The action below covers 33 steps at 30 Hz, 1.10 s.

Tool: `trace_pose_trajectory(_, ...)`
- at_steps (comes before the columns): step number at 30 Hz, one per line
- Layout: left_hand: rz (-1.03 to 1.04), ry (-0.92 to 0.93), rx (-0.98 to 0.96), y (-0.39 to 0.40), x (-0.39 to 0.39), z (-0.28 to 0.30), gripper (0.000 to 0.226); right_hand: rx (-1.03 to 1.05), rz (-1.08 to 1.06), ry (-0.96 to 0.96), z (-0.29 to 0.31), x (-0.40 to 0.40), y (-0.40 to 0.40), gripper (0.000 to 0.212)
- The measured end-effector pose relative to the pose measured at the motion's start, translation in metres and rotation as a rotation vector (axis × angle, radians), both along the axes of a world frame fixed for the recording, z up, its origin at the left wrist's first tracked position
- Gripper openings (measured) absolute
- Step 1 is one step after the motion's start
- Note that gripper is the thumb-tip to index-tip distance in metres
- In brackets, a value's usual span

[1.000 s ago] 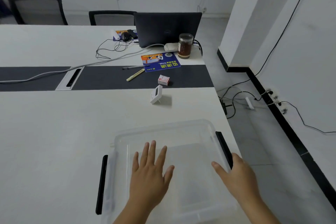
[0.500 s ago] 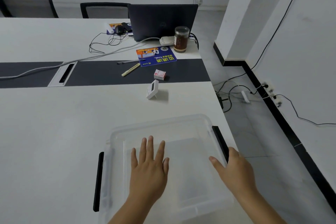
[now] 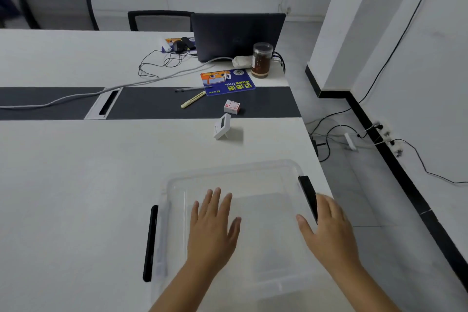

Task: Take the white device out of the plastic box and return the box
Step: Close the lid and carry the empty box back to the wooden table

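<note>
A clear plastic box (image 3: 235, 172) with a clear lid and two black side latches sits near the table's front right corner. My left hand (image 3: 214, 223) lies flat on the lid, fingers apart. My right hand (image 3: 329, 230) rests on the box's right edge, over the near end of the right black latch (image 3: 305, 187), fingers spread. The white device (image 3: 222, 126) stands propped on its small stand on the table beyond the box, apart from both hands. The left latch (image 3: 150, 243) is untouched.
On the dark strip behind lie a small red-and-white carton (image 3: 232, 107), a yellow pen (image 3: 193, 100) and a blue leaflet (image 3: 227, 82). A laptop (image 3: 238, 35), a brown jar (image 3: 262, 60) and cables stand further back. The table edge (image 3: 316, 157) runs just right of the box.
Both hands stay on the box in nearly the same pose; only the camera view shifts a little. The device has not moved.
</note>
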State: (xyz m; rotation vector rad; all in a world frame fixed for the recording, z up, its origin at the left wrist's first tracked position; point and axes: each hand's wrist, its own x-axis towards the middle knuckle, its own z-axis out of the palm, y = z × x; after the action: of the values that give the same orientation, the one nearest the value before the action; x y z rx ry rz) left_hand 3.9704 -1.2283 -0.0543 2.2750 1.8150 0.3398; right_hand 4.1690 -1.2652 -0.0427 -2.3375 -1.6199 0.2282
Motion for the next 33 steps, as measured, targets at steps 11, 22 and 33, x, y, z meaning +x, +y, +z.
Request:
trace_pose_trajectory(11, 0.694, -0.567, -0.484, -0.027, -0.091, 0.022, 0.056, -0.295, 0.388, -0.125, -0.004, -0.08, 0.032, 0.092)
trace_pose_trajectory(22, 0.733, -0.515, -0.315, -0.03, -0.075, 0.019, 0.034, -0.332, 0.416, -0.101, -0.001, -0.082, 0.031, 0.128)
trace_pose_trajectory(33, 0.626, -0.385, -0.15, -0.034, -0.078, 0.013, 0.03, -0.316, 0.423, -0.1, -0.006, -0.086, 0.03, 0.126)
